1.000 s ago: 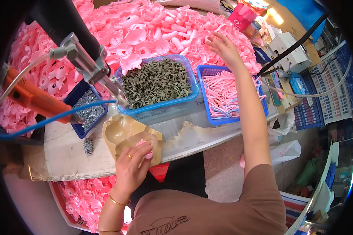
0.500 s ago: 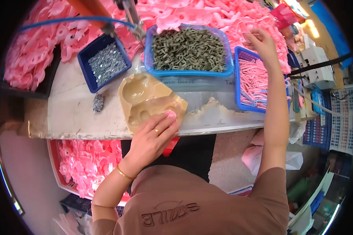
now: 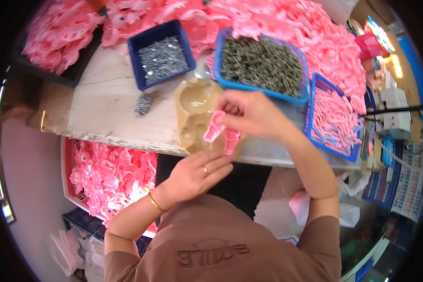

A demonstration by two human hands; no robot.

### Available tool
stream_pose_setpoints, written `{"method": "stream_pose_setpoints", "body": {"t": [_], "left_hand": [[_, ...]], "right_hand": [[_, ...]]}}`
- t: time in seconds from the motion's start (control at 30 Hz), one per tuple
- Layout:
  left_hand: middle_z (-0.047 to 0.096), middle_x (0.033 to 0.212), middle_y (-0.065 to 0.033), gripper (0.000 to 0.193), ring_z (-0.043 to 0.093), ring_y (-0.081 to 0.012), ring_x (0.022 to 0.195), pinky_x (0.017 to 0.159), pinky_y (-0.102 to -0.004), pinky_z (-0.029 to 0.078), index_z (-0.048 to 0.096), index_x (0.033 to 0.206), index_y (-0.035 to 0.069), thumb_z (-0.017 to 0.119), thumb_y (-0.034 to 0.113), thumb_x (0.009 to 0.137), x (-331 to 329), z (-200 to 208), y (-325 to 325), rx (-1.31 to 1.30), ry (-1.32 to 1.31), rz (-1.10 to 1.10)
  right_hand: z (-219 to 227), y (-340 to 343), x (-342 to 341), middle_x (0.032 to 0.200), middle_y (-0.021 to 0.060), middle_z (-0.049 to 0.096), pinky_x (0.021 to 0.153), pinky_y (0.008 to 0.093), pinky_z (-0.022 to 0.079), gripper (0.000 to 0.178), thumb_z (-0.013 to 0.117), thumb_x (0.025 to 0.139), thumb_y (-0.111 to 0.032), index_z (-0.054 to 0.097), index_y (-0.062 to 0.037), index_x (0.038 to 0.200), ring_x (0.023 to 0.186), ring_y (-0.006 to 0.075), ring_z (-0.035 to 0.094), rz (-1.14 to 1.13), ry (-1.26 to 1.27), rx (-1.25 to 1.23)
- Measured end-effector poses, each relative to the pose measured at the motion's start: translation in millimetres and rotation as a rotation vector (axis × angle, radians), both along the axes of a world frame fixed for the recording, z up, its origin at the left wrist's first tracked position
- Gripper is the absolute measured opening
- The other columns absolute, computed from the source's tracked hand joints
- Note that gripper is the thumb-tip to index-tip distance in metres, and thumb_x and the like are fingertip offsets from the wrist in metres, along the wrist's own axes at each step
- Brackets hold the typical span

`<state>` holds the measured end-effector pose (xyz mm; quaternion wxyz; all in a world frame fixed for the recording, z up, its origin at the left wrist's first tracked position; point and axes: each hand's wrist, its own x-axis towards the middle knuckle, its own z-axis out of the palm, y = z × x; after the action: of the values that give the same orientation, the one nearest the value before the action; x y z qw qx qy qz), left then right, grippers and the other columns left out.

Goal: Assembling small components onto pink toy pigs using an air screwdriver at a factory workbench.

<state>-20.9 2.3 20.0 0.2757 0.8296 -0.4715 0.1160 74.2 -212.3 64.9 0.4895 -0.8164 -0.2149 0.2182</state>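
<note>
In front of me a tan moulded fixture (image 3: 192, 96) with rounded hollows lies near the table's front edge. Above its right part, my right hand (image 3: 254, 113) pinches a small curved pink plastic part (image 3: 214, 127). A second ribbed pink part (image 3: 231, 140) stands just below, its lower end at the fingertips of my left hand (image 3: 197, 173). The left fingers are pressed together against that part, with the thumb hidden. A gold ring and bracelet are on the left hand and wrist.
Behind the fixture stand a navy tray (image 3: 190, 63) of small metal pieces and a light-blue basket (image 3: 301, 94) of dark clips. A blue basket (image 3: 310, 110) holds pink strips. Pink parts (image 3: 310, 37) heap along the back. A red-rimmed crate (image 3: 68, 169) of pink parts sits below left.
My right hand has come from above the blue basket at right to the fixture, now pinching a pink part. My left hand has shifted toward the table's edge, uncovering more of its pink part.
</note>
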Motion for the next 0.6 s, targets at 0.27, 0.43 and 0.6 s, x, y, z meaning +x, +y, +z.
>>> {"method": "stream_pose_setpoints", "body": {"t": [0.27, 0.43, 0.6], "left_hand": [[0.069, 0.091, -0.0080, 0.026, 0.067, -0.0289, 0.085, 0.073, -0.0377, 0.055, 0.068, 0.098, 0.007, 0.073, -0.002, 0.075, 55, 3, 77, -0.247, -0.110, 0.348], [0.065, 0.111, -0.0152, 0.024, 0.060, -0.0343, 0.105, 0.093, -0.0415, 0.046, 0.064, 0.112, 0.005, 0.065, 0.010, 0.088, 185, 10, 166, -0.155, -0.222, 0.769], [0.055, 0.133, -0.0140, 0.046, 0.048, -0.0356, 0.124, 0.106, -0.0482, 0.038, 0.059, 0.126, 0.010, 0.069, 0.023, 0.083, 321, 33, 216, 0.092, -0.412, 0.859]], "right_hand": [[-18, 30, -10, 0.095, 0.0147, 0.068, 0.074, 0.0390, 0.053, 0.026, 0.067, 0.086, -0.017, 0.067, -0.0061, 0.110, 0.081, 0.0337, 0.066, 0.145, -0.416, -0.179], [-14, 27, -4, 0.095, 0.0154, 0.068, 0.073, 0.0360, 0.054, 0.027, 0.068, 0.087, -0.017, 0.068, -0.0042, 0.111, 0.079, 0.0309, 0.067, 0.130, -0.376, -0.187], [-18, 28, -3, 0.093, 0.0143, 0.068, 0.072, 0.0355, 0.053, 0.023, 0.067, 0.089, -0.020, 0.069, -0.0028, 0.105, 0.080, 0.0287, 0.067, -0.003, -0.166, -0.127]]}}
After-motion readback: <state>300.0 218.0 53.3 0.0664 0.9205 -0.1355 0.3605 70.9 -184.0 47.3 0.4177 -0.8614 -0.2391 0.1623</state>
